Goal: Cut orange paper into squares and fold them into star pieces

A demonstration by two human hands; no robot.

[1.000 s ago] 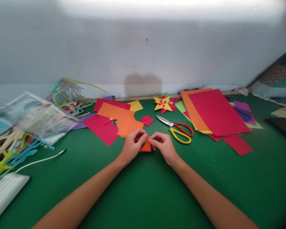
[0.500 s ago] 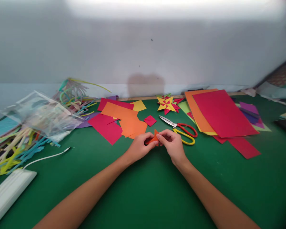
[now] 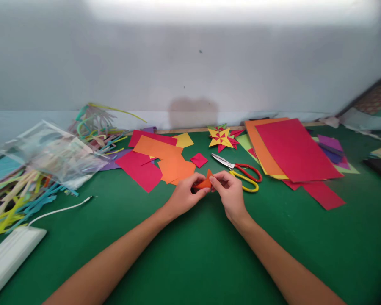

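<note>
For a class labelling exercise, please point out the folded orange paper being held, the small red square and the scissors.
Folded orange paper point(image 3: 205, 184): head view, on its exposed face.
Small red square point(image 3: 199, 160): head view, middle of its upper face.
Scissors point(image 3: 230, 165): head view, on the pivot.

Glared white along the top of the wall, high above the scissors, then faded to dull grey below. Cast a soft, two-lobed shadow behind and left of the scissors. Gleamed hazily off the plastic bag, far left of the scissors. Blurred and stretched the patterned material far right of the scissors. Rendered the scissors fairly crisp, but the folded orange paper, nearer and left of the scissors, slightly smeared.
</note>
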